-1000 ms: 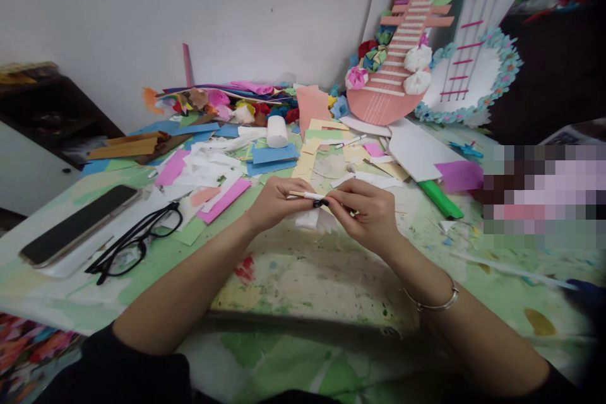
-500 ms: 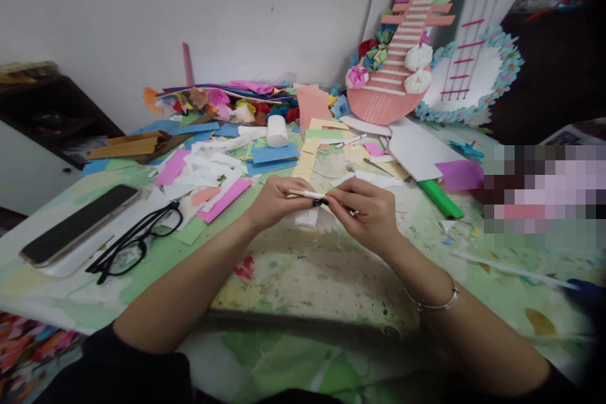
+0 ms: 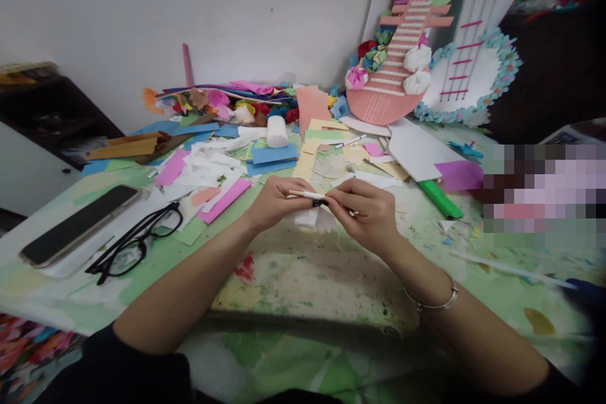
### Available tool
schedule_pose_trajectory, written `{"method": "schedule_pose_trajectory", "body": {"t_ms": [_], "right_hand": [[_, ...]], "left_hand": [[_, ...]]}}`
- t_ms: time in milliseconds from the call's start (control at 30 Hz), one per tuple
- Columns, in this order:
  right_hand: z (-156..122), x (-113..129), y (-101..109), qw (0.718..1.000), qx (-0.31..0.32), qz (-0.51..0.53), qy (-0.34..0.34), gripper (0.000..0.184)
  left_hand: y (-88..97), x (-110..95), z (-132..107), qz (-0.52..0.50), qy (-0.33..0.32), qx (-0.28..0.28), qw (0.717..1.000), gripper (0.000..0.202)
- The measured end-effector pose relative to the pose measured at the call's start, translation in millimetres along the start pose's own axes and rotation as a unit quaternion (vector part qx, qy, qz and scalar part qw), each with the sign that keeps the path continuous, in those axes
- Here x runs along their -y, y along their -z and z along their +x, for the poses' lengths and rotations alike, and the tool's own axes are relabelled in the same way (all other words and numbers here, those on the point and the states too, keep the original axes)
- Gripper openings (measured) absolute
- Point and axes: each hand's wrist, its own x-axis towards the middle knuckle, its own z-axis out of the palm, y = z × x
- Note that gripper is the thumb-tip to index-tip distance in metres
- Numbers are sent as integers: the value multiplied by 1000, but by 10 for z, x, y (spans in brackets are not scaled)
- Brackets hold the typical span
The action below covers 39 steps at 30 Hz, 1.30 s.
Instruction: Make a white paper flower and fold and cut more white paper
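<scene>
Between my two hands, above the front of the table, is a thin stick (image 3: 298, 193), tan at its left end and white along its right part, as if wrapped in paper. My left hand (image 3: 273, 202) has its fingers closed around the tan end. The thumb and fingers of my right hand (image 3: 365, 207) pinch the white end. A small black piece (image 3: 320, 202), too small to make out, shows where the fingertips meet. Below the hands lies a small white folded piece (image 3: 307, 219), on or beside a paint-stained board (image 3: 307, 284).
Left are a phone (image 3: 80, 224) and black-framed glasses (image 3: 137, 243). Paper strips, a white roll (image 3: 277, 132) and blue paper (image 3: 272, 154) lie beyond the hands. A pink paper lute (image 3: 386, 101) leans at the back. A green strip (image 3: 440, 199) and a blurred-out person are right.
</scene>
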Motion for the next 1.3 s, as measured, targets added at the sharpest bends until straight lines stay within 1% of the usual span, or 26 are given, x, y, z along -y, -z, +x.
{"method": "schedule_pose_trajectory", "body": {"t_ms": [200,800,1067,1300], "right_hand": [[-6,-2,-5,1000,-2,-1,1,20],[0,18,6,1000,-4,-18,6,22],[-1,24,11,999,-5,-31,19,19],[-1,24,9,999,-9,-46,27,20]], "left_hand": [[0,-12,0,9,5,-1,1000,11],[-6,4,6,-10,-4,-3,1000,14],[0,10,-1,-15,-4,2,1000,10],[4,13,-2,-13,-9,2,1000,13]]}}
